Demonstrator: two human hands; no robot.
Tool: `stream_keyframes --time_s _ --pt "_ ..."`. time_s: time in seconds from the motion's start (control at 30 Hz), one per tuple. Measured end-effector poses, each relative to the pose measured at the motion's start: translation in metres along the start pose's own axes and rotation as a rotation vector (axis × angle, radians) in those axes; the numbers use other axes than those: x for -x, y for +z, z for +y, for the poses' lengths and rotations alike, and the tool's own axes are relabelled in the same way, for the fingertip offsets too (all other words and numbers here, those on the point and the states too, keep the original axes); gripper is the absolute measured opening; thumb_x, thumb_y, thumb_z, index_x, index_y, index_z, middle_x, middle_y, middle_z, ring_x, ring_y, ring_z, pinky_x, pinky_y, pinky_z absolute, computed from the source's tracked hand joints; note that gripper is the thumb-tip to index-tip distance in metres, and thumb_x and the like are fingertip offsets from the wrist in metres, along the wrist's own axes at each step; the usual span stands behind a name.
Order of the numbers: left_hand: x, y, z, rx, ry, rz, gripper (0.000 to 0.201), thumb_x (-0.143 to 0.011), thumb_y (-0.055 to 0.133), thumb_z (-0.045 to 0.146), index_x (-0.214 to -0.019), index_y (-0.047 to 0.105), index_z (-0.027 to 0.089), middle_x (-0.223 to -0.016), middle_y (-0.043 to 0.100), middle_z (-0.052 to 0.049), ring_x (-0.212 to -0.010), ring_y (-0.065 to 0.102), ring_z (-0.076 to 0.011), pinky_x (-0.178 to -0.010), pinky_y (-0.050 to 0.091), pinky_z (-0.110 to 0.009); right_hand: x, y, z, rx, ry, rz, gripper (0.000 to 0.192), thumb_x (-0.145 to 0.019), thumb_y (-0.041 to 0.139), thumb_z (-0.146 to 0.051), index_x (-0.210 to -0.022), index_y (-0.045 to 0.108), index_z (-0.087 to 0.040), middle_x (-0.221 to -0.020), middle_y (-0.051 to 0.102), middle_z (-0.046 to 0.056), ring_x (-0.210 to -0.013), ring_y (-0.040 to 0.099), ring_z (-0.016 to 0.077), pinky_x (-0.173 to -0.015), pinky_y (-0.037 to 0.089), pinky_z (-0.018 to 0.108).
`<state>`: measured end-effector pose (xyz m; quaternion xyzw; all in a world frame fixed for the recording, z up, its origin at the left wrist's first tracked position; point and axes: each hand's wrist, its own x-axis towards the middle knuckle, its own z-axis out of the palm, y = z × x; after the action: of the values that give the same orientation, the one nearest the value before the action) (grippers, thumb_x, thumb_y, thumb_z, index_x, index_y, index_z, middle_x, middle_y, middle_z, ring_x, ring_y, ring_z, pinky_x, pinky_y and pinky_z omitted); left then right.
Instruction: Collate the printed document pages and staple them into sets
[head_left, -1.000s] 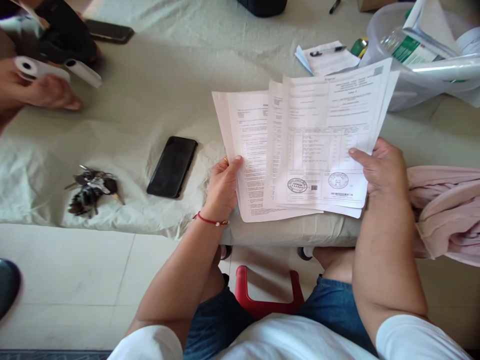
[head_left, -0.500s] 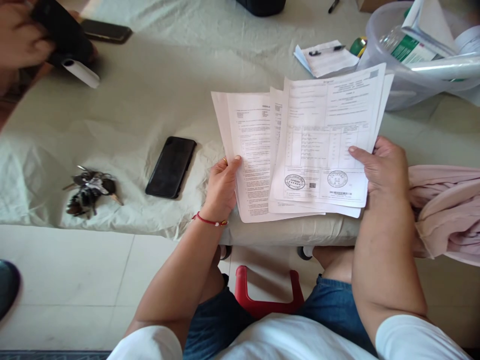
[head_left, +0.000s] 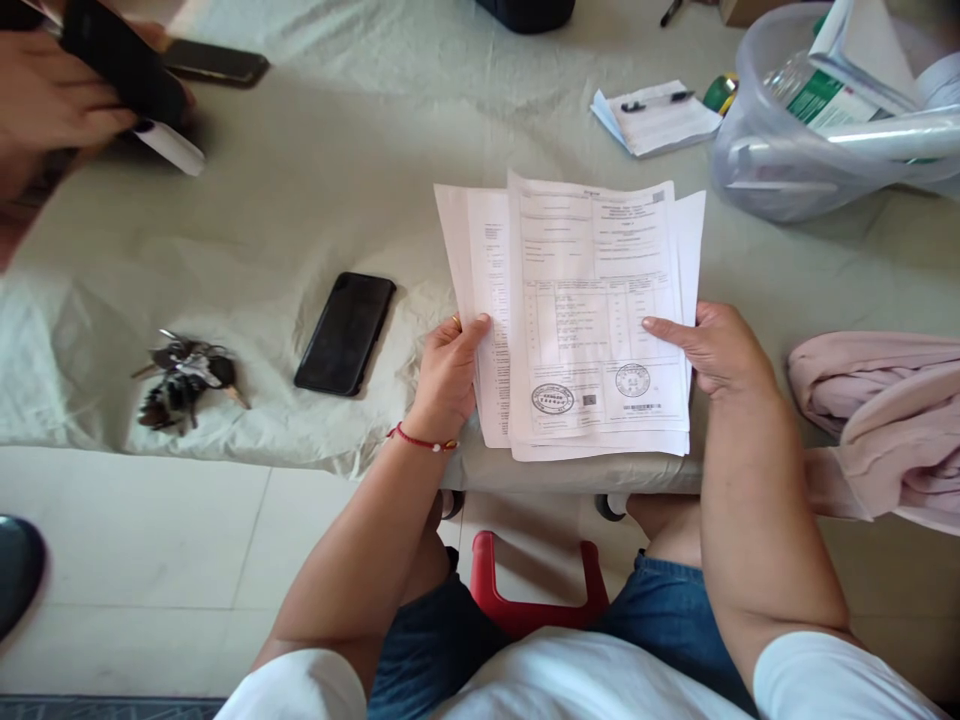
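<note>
Whereas a second ago the two bundles were spread apart like a fan, the right hand (head_left: 724, 350) is now closer to the left hand (head_left: 450, 370), and its front stamped sheet (head_left: 592, 260) covers most of the printed sheets (head_left: 491, 410) on the left, leaving only a strip of them in sight. The left hand has hardly moved: its thumb presses on top of the printed sheets at their left edge, the fingers behind, while the right thumb pins the stamped sheet and the pages under it at the right edge. All these papers are over the near edge of the cloth-covered table (head_left: 420, 130), in front of the person. With the right arm further in, more of the pink cloth (head_left: 885, 400) shows, and the notepad (head_left: 671, 130) with a pen (head_left: 656, 101) on it is clear of the pages. At upper left, another person's hand (head_left: 60, 100), which held a white roll, is now at a dark device (head_left: 124, 65). The translucent tub (head_left: 772, 190) at upper right contains a bottle with a green label (head_left: 814, 98), folded papers (head_left: 862, 50) and a long pale roll (head_left: 885, 138) lying across it.
</note>
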<state>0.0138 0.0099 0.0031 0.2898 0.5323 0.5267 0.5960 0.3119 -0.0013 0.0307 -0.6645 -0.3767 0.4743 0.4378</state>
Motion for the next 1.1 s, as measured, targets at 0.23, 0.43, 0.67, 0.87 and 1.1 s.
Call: stream_keyframes --time_s 0.23,0.43,0.67,0.87,1.1 --pt "0.0 0.0 -0.001 -0.005 0.006 -0.044 0.03 -0.08 0.087 0.051 -0.088 0.076 0.024 -0.089 0.084 -0.007 -0.097 0.083 -0.0303 -0.083 0.068 -0.04 -0.007 0.009 0.011 -0.008 -0.055 -0.029 0.044 -0.058 0.106 -0.036 -0.097 0.088 -0.026 -0.11 0.089 0.004 -0.109 0.084 0.0361 -0.109 0.065 0.063" --pt "-0.001 0.0 -0.001 -0.003 -0.007 -0.018 0.02 -0.081 0.082 0.044 -0.086 0.075 0.026 -0.086 0.083 -0.008 -0.096 0.083 -0.0326 -0.08 0.07 -0.043 -0.018 0.002 0.026 0.013 -0.206 0.066 0.04 -0.067 0.101 -0.034 -0.103 0.085 -0.025 -0.108 0.088 0.003 -0.108 0.084 0.0336 -0.108 0.065 0.064" --pt "0.0 0.0 -0.002 -0.009 0.004 -0.029 0.033 -0.081 0.087 0.055 -0.089 0.075 0.025 -0.093 0.085 -0.009 -0.104 0.083 -0.0347 -0.085 0.069 -0.044 -0.021 0.0 0.027 0.025 -0.239 0.114 0.037 -0.067 0.1 -0.036 -0.1 0.085 -0.026 -0.105 0.088 0.003 -0.102 0.084 0.0328 -0.1 0.068 0.06" --pt "0.0 0.0 -0.002 0.003 0.033 -0.006 0.042 -0.079 0.089 0.062 -0.085 0.074 0.024 -0.096 0.085 -0.011 -0.106 0.083 -0.0357 -0.087 0.069 -0.044 -0.02 0.0 0.028 0.059 -0.255 0.108 0.036 -0.072 0.098 -0.036 -0.104 0.085 -0.026 -0.107 0.088 0.003 -0.103 0.084 0.0328 -0.101 0.068 0.06" --pt "0.002 0.002 0.0 -0.002 0.012 -0.02 0.029 -0.083 0.085 0.052 -0.085 0.072 0.026 -0.086 0.082 -0.007 -0.096 0.083 -0.0328 -0.081 0.069 -0.044 -0.02 0.003 0.028 0.028 -0.279 0.109 0.035 -0.072 0.097 -0.033 -0.104 0.085 -0.027 -0.107 0.088 0.002 -0.102 0.084 0.0312 -0.101 0.068 0.058"
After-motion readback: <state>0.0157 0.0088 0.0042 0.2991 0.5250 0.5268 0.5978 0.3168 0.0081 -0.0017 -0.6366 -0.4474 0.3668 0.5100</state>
